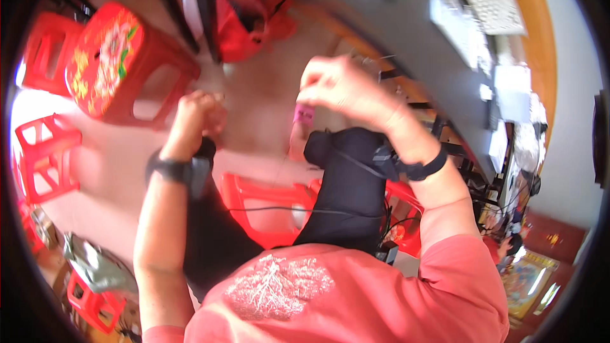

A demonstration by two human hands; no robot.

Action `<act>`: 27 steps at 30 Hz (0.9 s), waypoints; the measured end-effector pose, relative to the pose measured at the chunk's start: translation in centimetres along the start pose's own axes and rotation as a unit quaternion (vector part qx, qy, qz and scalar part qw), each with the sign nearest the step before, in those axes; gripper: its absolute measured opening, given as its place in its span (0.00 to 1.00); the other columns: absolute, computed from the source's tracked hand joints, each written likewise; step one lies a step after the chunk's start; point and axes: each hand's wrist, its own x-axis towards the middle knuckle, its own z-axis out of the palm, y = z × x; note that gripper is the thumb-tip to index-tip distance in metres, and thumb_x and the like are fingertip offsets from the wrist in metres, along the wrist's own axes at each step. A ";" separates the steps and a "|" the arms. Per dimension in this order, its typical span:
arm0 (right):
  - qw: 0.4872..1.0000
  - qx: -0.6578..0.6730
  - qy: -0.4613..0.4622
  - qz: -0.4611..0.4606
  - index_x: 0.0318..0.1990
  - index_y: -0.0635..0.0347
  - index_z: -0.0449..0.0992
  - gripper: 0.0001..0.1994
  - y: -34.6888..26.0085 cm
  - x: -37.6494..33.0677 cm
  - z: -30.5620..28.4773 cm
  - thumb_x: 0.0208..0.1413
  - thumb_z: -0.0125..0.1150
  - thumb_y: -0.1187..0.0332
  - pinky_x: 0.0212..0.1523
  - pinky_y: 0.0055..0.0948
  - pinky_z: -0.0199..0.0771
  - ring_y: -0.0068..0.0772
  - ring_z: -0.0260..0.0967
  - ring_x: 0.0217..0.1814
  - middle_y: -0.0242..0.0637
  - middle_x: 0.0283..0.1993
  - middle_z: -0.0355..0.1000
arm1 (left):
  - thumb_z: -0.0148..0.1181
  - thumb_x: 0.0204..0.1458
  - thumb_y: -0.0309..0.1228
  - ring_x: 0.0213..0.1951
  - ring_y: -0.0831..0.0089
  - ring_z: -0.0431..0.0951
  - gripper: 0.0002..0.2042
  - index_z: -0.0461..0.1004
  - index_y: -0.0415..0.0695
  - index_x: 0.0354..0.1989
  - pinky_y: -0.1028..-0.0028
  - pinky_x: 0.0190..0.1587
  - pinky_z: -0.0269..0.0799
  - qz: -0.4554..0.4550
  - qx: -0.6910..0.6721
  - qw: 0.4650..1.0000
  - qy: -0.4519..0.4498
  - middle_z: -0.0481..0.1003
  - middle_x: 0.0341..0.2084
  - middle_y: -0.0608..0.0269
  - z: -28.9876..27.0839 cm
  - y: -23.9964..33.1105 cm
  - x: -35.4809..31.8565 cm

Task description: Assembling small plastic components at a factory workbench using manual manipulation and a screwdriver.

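My left hand (pixel 200 113) is raised above the floor in front of my left knee. Its fingers are curled together, and what they hold, if anything, is too small and blurred to make out. To the right, my right hand (pixel 330 82) hovers near the dark table's edge with thumb and fingers pinched. Nothing I can name shows between them. Just below it appears a pink band (pixel 304 114) with dark marks, over what looks like a bare foot. The two hands are well apart. Black straps with small devices circle both wrists.
A dark table (pixel 406 19) holding papers runs along the right. Red plastic stools, one with a flowered top (pixel 105 57), stand on the left. A red bag (pixel 244 22) lies beyond my hands. A black cable (pixel 279 209) crosses my lap. A grey-green bag (pixel 95 263) sits lower left.
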 end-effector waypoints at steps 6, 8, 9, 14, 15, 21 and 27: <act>0.935 -0.290 -0.181 -0.097 0.35 0.56 0.78 0.15 -3.0 -9.0 3.0 0.49 0.64 0.53 0.36 0.45 0.74 0.50 0.77 0.35 0.44 0.28 0.77 | 0.61 0.56 0.33 0.26 0.70 0.80 0.16 0.77 0.36 0.49 0.72 0.26 0.80 -0.056 0.248 0.947 -0.198 0.79 0.29 0.56 6.2 -5.6 -2.5; 0.933 -0.288 -0.183 -0.117 0.35 0.56 0.78 0.15 -3.7 -11.9 1.5 0.50 0.64 0.53 0.36 0.45 0.74 0.49 0.77 0.35 0.43 0.29 0.78 | 0.61 0.56 0.31 0.28 0.72 0.80 0.16 0.77 0.35 0.51 0.72 0.26 0.80 -0.095 0.284 0.909 -0.290 0.79 0.31 0.58 9.1 -8.6 -4.3; 0.947 -0.235 -0.199 -0.094 0.36 0.55 0.79 0.15 -4.9 -13.5 -0.5 0.50 0.64 0.54 0.36 0.44 0.74 0.48 0.77 0.35 0.42 0.29 0.78 | 0.61 0.56 0.31 0.28 0.73 0.79 0.17 0.77 0.38 0.51 0.72 0.27 0.80 -0.110 0.281 0.893 -0.333 0.79 0.31 0.61 10.0 -10.4 -5.2; 0.997 -0.001 -0.063 -0.038 0.36 0.58 0.83 0.09 -7.0 -20.0 -13.6 0.48 0.70 0.66 0.29 0.26 0.70 0.20 0.73 0.30 0.30 0.29 0.79 | 0.57 0.58 0.40 0.38 0.69 0.81 0.18 0.82 0.40 0.46 0.70 0.41 0.78 0.363 0.455 0.606 -0.543 0.81 0.38 0.56 9.3 -26.1 -4.7; 0.994 0.057 0.009 0.094 0.35 0.59 0.83 0.08 -7.3 -21.4 -16.3 0.48 0.69 0.68 0.22 0.21 0.65 0.16 0.68 0.24 0.28 0.29 0.77 | 0.52 0.60 0.39 0.39 0.66 0.82 0.17 0.82 0.40 0.44 0.68 0.40 0.79 0.166 0.501 0.654 -0.541 0.82 0.39 0.55 10.5 -26.3 -6.1; 0.933 0.263 0.245 -0.008 0.37 0.66 0.77 0.09 2.4 -24.5 -20.7 0.57 0.65 0.68 0.17 0.20 0.61 0.16 0.57 0.13 0.24 0.17 0.63 | 0.36 0.65 0.38 0.40 0.67 0.82 0.22 0.78 0.37 0.47 0.68 0.43 0.79 -0.284 0.537 0.641 -0.470 0.82 0.41 0.57 15.4 -21.0 -8.8; 0.975 0.183 0.122 -0.038 0.35 0.66 0.80 0.08 4.7 -21.6 -17.7 0.50 0.73 0.73 0.22 0.17 0.63 0.14 0.68 0.20 0.33 0.23 0.78 | 0.55 0.53 0.39 0.25 0.72 0.71 0.11 0.80 0.48 0.28 0.63 0.34 0.64 -0.413 0.524 0.590 -0.455 0.74 0.22 0.65 13.4 -24.9 -6.7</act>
